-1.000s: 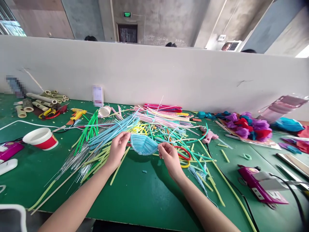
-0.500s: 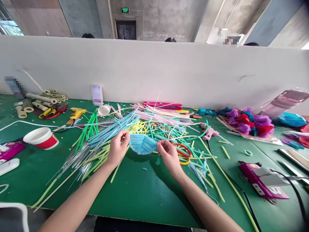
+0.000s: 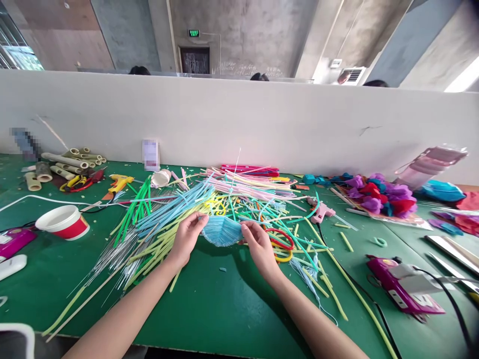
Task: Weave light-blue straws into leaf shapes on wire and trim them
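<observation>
A light blue leaf-shaped piece [image 3: 222, 231], ribbed with a seam down its middle, is stretched between my hands above the table. My left hand [image 3: 188, 237] pinches its left end between thumb and fingers. At its right end, my right hand [image 3: 260, 244] grips the tip the same way. Behind it lies a spread of blue pipe cleaners [image 3: 174, 202], with pink pipe cleaners [image 3: 258, 187] farther back and yellow-green pipe cleaners [image 3: 159, 244] by my left wrist. Scissors with red and yellow handles [image 3: 281, 244] lie just beyond my right hand.
On the green table [image 3: 209, 319] stand a paper cup [image 3: 63, 223], a yellow glue gun [image 3: 120, 183] and bamboo pieces [image 3: 71, 162] at left. A pink glue gun [image 3: 322, 210], purple power strip [image 3: 404, 289] and colourful petals [image 3: 381, 194] lie at right. A white partition [image 3: 224, 119] rises behind.
The camera view has tilted up slightly, so the scene sits lower. Both hands keep hold of the blue leaf-shaped piece, which tilts slightly differently.
</observation>
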### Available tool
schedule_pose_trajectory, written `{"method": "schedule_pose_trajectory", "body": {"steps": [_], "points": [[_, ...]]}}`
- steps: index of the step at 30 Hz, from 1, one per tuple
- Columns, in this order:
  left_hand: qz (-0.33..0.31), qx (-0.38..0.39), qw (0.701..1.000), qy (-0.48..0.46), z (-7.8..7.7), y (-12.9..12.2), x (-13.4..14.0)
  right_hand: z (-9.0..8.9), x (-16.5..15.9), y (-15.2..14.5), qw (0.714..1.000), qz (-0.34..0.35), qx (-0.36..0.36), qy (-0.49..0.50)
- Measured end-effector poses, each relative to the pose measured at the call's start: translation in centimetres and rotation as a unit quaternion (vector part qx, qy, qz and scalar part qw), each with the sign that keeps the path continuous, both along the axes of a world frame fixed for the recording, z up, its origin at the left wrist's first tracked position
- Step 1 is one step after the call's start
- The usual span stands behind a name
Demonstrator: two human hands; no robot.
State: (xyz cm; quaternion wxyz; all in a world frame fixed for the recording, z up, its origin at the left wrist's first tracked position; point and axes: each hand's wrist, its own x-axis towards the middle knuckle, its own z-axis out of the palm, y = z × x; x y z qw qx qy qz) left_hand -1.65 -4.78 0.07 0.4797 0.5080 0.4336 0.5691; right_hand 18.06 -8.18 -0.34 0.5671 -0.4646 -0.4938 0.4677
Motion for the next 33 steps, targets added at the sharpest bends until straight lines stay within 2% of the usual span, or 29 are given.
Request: {"method": "schedule_pose_trajectory", "body": {"steps": [4, 9, 12, 14, 17, 20, 24, 26, 28, 31, 33], "points": [[-0.012, -0.011, 1.000, -0.018, -0.1, 0.1, -0.2, 0.0, -0.2, -0.2, 0.999, 0.027, -0.004, -0.025], [-0.005, -0.011, 0.999, -0.034, -0.1, 0.1, -0.3, 0.0, -0.3, -0.1, 0.999, 0.043, -0.009, 0.009], [-0.045, -0.031, 0.997, -0.063, 0.2, 0.1, -0.2, 0.0, 0.0, 0.1, 0.998, 0.039, -0.012, 0.049], [-0.075, -0.056, 0.989, -0.116, 0.6, 0.0, -0.2, -0.1, 0.4, 0.4, 0.998, 0.019, -0.006, 0.065], [-0.119, -0.146, 0.956, -0.226, 1.1, 0.0, -0.1, -0.2, 1.1, 0.9, 0.997, 0.013, 0.025, 0.068], [-0.161, -0.221, 0.921, -0.279, 1.3, 0.1, -0.1, -0.6, 1.5, 1.4, 0.996, 0.033, 0.075, 0.037], [-0.130, -0.200, 0.933, -0.269, 0.8, 0.5, 0.0, -1.1, 1.5, 1.8, 0.991, 0.015, 0.133, -0.007], [-0.117, -0.192, 0.936, -0.272, 0.6, 0.6, 0.0, -1.2, 1.5, 1.8, 0.994, 0.028, 0.102, 0.024], [-0.110, -0.198, 0.932, -0.283, 0.5, 0.7, -0.1, -0.9, 1.5, 1.6, 0.995, 0.039, 0.030, 0.088], [-0.107, -0.203, 0.931, -0.284, 0.6, 0.6, -0.1, -0.2, 1.4, 1.1, 0.980, 0.041, -0.064, 0.183], [-0.117, -0.201, 0.936, -0.265, 0.6, 0.4, -0.1, 0.3, 1.1, 0.8, 0.974, 0.049, -0.087, 0.205]]}}
